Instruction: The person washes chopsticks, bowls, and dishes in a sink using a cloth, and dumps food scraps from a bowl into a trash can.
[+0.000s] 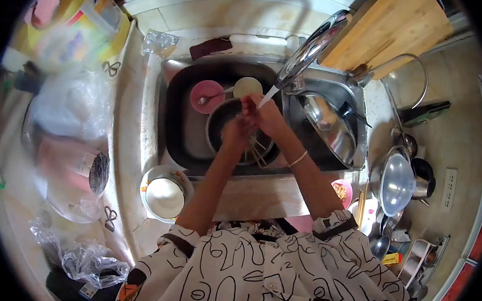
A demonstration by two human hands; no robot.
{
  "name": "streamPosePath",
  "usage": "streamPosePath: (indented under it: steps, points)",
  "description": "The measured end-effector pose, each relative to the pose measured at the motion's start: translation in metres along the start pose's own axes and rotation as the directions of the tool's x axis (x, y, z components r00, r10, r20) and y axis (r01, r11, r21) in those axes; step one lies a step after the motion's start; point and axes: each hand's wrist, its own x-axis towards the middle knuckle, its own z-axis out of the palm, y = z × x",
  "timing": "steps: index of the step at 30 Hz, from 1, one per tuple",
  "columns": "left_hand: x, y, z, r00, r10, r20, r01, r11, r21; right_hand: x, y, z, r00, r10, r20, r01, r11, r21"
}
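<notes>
My left hand (235,132) and my right hand (266,118) are close together over a dark round pot (215,132) in the sink. Water runs from the chrome faucet (307,52) onto my right hand. The fingers of both hands are blurred and partly overlap, so whether they hold anything is unclear. Several chopsticks (258,152) lean in the pot just below my hands. Beside the pot in the same basin are a pink bowl (205,87) with a spoon (204,100) in it and a pale bowl (249,87).
A large metal pan (330,128) fills the right basin. Stacked bowls (165,197) stand on the counter at front left, and a pink bowl with food (342,191) at front right. A wooden board (389,32) leans behind the faucet. Plastic bags (73,101) lie at left.
</notes>
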Motion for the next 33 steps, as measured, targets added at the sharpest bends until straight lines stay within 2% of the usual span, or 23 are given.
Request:
streamPosePath:
  steps: [1,2,5,6,7,8,11,12,14,15,16,17,18,19,21,23,24,26,28,30,31,32,33]
  points:
    - [0.01,-0.001,-0.001,0.945,0.019,0.326,0.012,0.996,-0.094,0.001,-0.031,0.007,0.985,0.162,0.064,-0.174,0.943,0.285]
    - [0.032,-0.006,-0.01,0.945,0.02,0.327,0.01,0.996,-0.091,0.0,-0.049,0.012,0.94,0.294,0.17,-0.339,0.777,0.53]
    - [-0.014,0.007,0.042,0.993,0.015,0.119,-0.023,0.997,0.073,-0.005,-0.051,0.016,0.964,0.22,0.151,-0.265,0.849,0.456]
    - [-0.023,0.009,0.054,0.994,0.025,0.11,-0.038,0.992,0.122,-0.009,-0.055,0.017,0.97,0.196,0.145,-0.24,0.871,0.429]
    - [-0.031,0.01,0.064,0.99,0.048,0.13,-0.07,0.983,0.17,-0.014,-0.059,0.017,0.954,0.264,0.145,-0.3,0.868,0.395]
    - [-0.024,0.007,0.055,0.971,0.072,0.228,-0.124,0.967,0.224,-0.019,-0.063,0.017,0.933,0.331,0.144,-0.361,0.86,0.362]
    - [-0.009,0.005,0.039,0.853,0.111,0.509,-0.316,0.888,0.335,-0.033,-0.084,0.024,0.935,0.301,0.187,-0.354,0.824,0.443]
    - [-0.007,0.006,0.037,0.809,0.126,0.573,-0.46,0.743,0.486,-0.035,-0.085,0.021,0.936,0.297,0.188,-0.351,0.825,0.443]
    - [-0.002,0.006,0.037,0.756,0.122,0.643,-0.592,0.548,0.592,-0.038,-0.088,0.013,0.927,0.246,0.284,-0.363,0.776,0.515]
    - [0.003,0.003,0.032,0.812,0.065,0.58,-0.405,0.779,0.479,-0.04,-0.093,0.017,0.929,0.238,0.283,-0.357,0.78,0.514]
    - [0.006,0.001,0.029,0.847,-0.015,0.531,-0.181,0.932,0.315,-0.043,-0.099,0.025,0.974,0.166,0.154,-0.223,0.828,0.514]
    - [0.008,-0.003,0.028,0.843,-0.009,0.537,-0.193,0.928,0.318,-0.047,-0.104,0.032,0.996,0.083,0.027,-0.085,0.863,0.498]
    - [0.008,-0.008,0.029,0.871,-0.006,0.491,-0.093,0.98,0.178,-0.049,-0.104,0.036,0.997,0.066,0.037,-0.076,0.862,0.501]
    - [0.005,-0.005,0.035,0.895,-0.006,0.446,-0.007,1.0,0.027,-0.05,-0.103,0.039,1.0,-0.023,0.002,0.021,0.939,0.344]
    - [-0.019,0.012,0.053,0.833,0.045,0.551,-0.115,0.989,0.093,-0.05,-0.107,0.045,0.99,-0.142,0.0,0.139,0.972,0.187]
    - [-0.034,0.025,0.072,0.812,0.023,0.583,-0.084,0.994,0.077,-0.057,-0.119,0.045,0.999,0.028,0.014,-0.032,0.916,0.4]
    - [-0.042,0.031,0.081,0.801,0.013,0.598,-0.068,0.995,0.07,-0.058,-0.12,0.043,1.0,0.014,0.027,-0.024,0.915,0.402]
    - [-0.03,0.033,0.067,0.881,-0.021,0.473,-0.125,0.953,0.275,-0.056,-0.119,0.037,0.966,0.253,-0.056,-0.181,0.811,0.556]
    - [-0.014,0.039,0.058,0.908,-0.009,0.418,-0.168,0.908,0.385,-0.05,-0.114,0.027,0.981,0.19,0.038,-0.168,0.737,0.655]
    - [-0.008,0.048,0.063,0.978,-0.114,0.173,-0.019,0.779,0.626,-0.048,-0.119,0.02,0.987,0.147,0.064,-0.148,0.693,0.705]
    - [-0.015,0.053,0.07,0.971,0.03,0.237,-0.227,0.428,0.875,-0.046,-0.118,0.015,0.982,0.144,0.12,-0.186,0.679,0.71]
    - [-0.02,0.061,0.076,0.968,0.043,0.247,-0.242,0.417,0.876,-0.044,-0.117,0.014,0.984,0.125,0.127,-0.178,0.679,0.712]
    - [-0.024,0.071,0.078,0.917,0.124,0.378,-0.383,0.017,0.924,-0.042,-0.121,0.016,0.981,0.129,0.142,-0.191,0.666,0.721]
